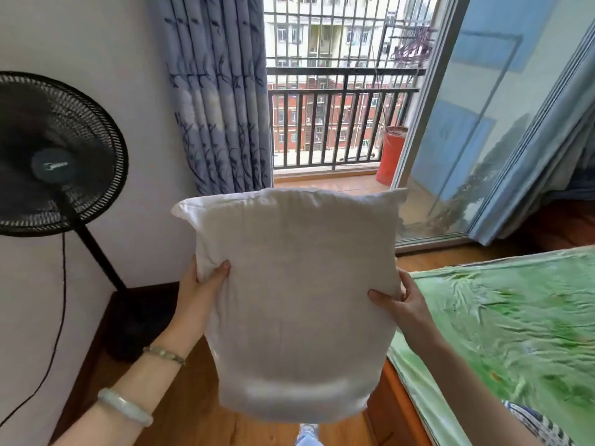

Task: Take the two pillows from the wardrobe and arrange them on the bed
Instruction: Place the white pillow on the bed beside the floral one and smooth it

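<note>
A plain off-white pillow (pixel 296 300) hangs upright in front of me, held in the air over the wooden floor. My left hand (pixel 201 284) grips its left edge, thumb on the front face. My right hand (pixel 402 300) grips its right edge the same way. The bed (pixel 515 333) with a green leaf-patterned sheet lies to my right, its near corner just beside the pillow. No second pillow and no wardrobe are in view.
A black standing fan (pixel 58 156) stands at the left against the wall, its cable hanging to the floor. Blue patterned curtains (pixel 219 101) frame an open sliding glass door (pixel 467 140) to a railed balcony with a red bucket (pixel 391 152). A striped cloth (pixel 534 423) lies at the bed's near edge.
</note>
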Motion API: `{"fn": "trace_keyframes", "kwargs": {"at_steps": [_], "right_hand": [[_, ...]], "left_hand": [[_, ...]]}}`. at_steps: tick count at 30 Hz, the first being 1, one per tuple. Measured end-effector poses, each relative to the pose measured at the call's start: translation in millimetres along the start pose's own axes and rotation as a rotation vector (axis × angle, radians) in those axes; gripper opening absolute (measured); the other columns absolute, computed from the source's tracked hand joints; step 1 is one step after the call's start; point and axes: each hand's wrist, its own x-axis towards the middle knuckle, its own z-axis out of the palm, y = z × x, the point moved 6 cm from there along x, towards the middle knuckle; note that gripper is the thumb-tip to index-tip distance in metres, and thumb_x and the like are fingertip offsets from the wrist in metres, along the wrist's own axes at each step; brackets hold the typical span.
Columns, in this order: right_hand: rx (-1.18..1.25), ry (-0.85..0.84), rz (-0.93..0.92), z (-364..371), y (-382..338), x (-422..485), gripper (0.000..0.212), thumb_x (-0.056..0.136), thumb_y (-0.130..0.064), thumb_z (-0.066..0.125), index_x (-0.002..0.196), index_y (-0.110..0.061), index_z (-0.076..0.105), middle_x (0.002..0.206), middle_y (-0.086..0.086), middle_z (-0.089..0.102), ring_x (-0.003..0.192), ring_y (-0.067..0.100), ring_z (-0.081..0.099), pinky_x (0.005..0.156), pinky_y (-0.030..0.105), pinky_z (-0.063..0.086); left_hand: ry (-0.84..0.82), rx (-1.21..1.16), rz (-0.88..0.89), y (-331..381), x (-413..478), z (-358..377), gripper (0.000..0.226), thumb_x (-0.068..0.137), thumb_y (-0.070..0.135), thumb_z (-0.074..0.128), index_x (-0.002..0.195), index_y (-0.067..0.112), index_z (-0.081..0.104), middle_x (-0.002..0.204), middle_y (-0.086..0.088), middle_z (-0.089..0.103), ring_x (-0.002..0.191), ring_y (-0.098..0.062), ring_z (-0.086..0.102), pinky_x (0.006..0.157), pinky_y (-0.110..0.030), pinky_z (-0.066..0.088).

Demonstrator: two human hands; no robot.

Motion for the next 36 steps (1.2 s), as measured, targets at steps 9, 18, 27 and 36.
{"fn": "trace_keyframes", "kwargs": {"at_steps": [9,18,27,36], "right_hand": [[0.007,0.019,0.011,3.1,3.2,198.8,0.047,0.072,0.001,0.076,0.108,-0.025,0.061,0.102,0.011,0.072,0.090,0.027,0.068,0.077,0.039,0.057],[-0.002,0.109,0.017,-14.3,-18.8,356.4,0.050,0.071,-0.004,0.078,0.108,-0.031,0.060,0.091,-0.007,0.075,0.078,0.007,0.070,0.060,0.017,0.053],[0.025,0.345,-0.063,-49.3,-40.6,474.7,0.053,0.074,0.003,0.074,0.117,-0.023,0.056,0.100,0.000,0.071,0.077,0.007,0.071,0.058,0.019,0.055],[-0.014,0.713,-0.085,-81.6,-45.8,556.7,0.056,0.074,0.004,0.074,0.122,-0.019,0.055,0.116,0.007,0.066,0.097,0.018,0.066,0.073,0.030,0.054]], "left_hand": [[-0.009,0.015,-0.001,-17.3,202.4,84.6,0.044,0.085,0.028,0.072,0.128,0.026,0.061,0.115,0.003,0.072,0.105,-0.019,0.068,0.091,-0.038,0.053],[-0.025,-0.025,0.025,-21.7,369.9,176.5,0.028,0.088,0.015,0.069,0.113,0.027,0.065,0.113,-0.001,0.072,0.105,-0.020,0.068,0.097,-0.040,0.050],[-0.295,-0.002,0.069,-19.0,523.6,306.1,0.044,0.062,0.039,0.077,0.104,0.027,0.068,0.099,-0.002,0.072,0.090,-0.020,0.064,0.084,-0.039,0.052],[-0.642,-0.082,0.016,-46.5,660.5,454.1,0.030,0.083,0.011,0.074,0.109,0.024,0.067,0.097,-0.002,0.075,0.087,-0.020,0.071,0.068,-0.031,0.058]]}}
